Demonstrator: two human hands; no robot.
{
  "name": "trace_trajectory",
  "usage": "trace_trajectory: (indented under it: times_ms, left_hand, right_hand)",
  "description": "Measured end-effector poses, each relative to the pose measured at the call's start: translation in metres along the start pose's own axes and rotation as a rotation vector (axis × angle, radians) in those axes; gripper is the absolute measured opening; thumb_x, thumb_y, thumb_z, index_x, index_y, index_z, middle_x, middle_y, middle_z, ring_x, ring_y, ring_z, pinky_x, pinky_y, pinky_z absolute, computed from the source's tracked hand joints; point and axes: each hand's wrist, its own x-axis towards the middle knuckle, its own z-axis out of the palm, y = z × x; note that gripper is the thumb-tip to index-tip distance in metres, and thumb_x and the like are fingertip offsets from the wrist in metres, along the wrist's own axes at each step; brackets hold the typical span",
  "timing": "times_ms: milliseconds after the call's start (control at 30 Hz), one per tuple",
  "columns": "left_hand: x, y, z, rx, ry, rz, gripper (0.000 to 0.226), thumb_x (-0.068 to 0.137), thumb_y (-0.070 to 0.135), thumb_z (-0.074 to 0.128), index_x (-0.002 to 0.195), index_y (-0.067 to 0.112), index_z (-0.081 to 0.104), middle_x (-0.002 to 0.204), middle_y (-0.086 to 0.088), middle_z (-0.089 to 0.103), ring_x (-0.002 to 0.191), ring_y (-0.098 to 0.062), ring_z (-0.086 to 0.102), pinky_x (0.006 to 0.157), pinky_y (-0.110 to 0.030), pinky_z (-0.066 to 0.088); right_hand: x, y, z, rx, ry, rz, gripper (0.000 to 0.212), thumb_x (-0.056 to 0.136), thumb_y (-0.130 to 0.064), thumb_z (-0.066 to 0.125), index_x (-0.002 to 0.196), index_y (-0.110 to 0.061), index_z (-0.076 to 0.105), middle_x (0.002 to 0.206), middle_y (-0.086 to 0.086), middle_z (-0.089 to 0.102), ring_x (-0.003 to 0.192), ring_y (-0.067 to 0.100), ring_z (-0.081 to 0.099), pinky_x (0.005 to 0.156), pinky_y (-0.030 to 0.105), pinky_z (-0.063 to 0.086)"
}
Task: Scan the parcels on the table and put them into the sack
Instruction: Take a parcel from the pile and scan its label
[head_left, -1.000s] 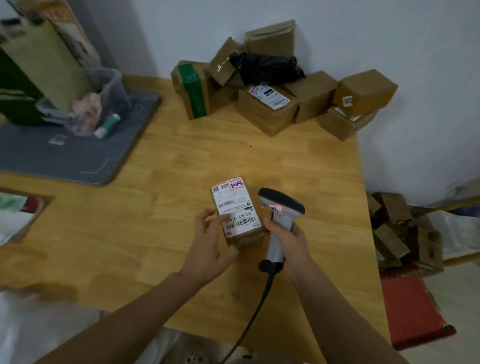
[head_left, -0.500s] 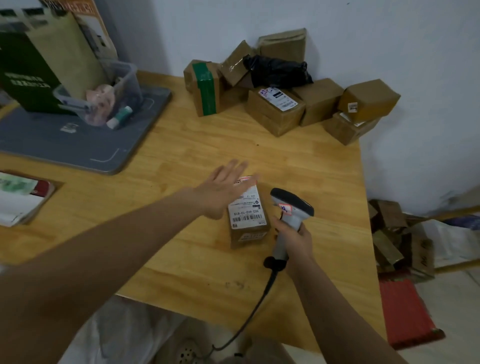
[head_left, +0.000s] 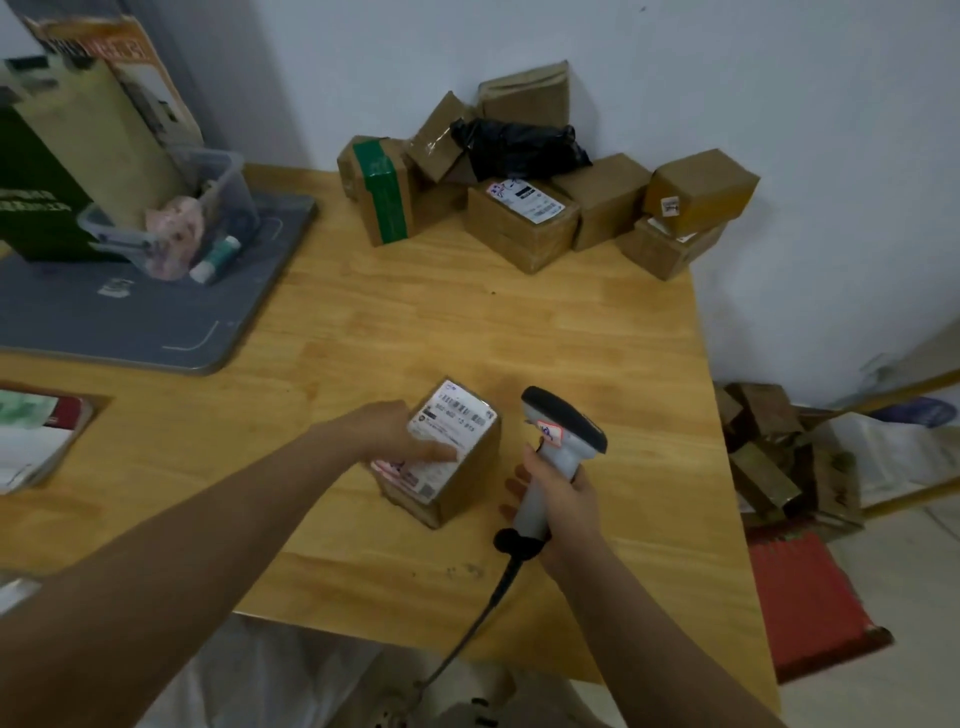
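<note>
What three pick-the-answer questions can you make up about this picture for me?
1. Where is the black bag? A on the pile of boxes; B in the clear tub; C on the floor.
2. What colour is the tape on the pile's leftmost box? A red; B green; C blue.
3. The right hand is: A empty; B flat on the table; C gripping the scanner.
Answers: 1 A, it lies atop the boxes by the wall. 2 B, a green band wraps that box. 3 C, its fingers curl round the handle.
</note>
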Motion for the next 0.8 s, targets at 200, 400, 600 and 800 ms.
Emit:
trace_trajectory:
  times_ms: [200,400,600,800]
  left_hand:
    - [-0.025,-0.024,0.042,-0.880,0.090,-0.042,0.035,0.089,0.030,0.066,0.121,0.018,0.057,0.104,-0.001,0.070,0.095,-0.015,0.065,0.082,-0.037,0.052]
    - [-0.057,-0.052,0.023,-1.059,0.019,0.047,0.085,0.047,0.040,0.086,0.119,0.023,0.045,0.110,-0.007,0.070,0.103,-0.024,0.062,0.084,-0.037,0.048]
    - [-0.078,-0.076,-0.001,-0.952,0.053,-0.053,0.150,0.043,0.048,0.085,0.151,0.025,-0.016,0.122,-0.004,0.060,0.107,-0.021,0.060,0.074,-0.028,0.051]
    - [-0.090,-0.117,-0.002,-1.082,0.461,-0.094,0.108,0.078,0.016,0.077,0.150,0.014,-0.002,0.114,-0.011,0.060,0.091,-0.022,0.066,0.064,-0.027,0.055]
  right_hand:
    - [-0.003,0.005,0.021,0.000,-0.082,0.055,0.031,0.077,-0.018,0.077,0.105,-0.017,0.063,0.098,0.008,0.072,0.093,0.028,0.069,0.089,0.054,0.053]
    - [-0.011,-0.005,0.043,-0.047,-0.258,0.007,0.057,0.064,-0.024,0.078,0.117,-0.012,0.062,0.109,0.013,0.071,0.102,0.033,0.066,0.091,0.056,0.052]
    - [-0.024,-0.008,0.080,-0.206,-0.394,-0.041,0.053,0.066,-0.029,0.080,0.115,-0.014,0.065,0.107,0.009,0.072,0.100,0.028,0.067,0.089,0.050,0.054]
    - [-0.044,-0.007,0.111,-0.392,-0.474,-0.175,0.027,0.085,-0.024,0.072,0.108,-0.014,0.061,0.095,0.012,0.072,0.081,0.022,0.070,0.067,0.037,0.058]
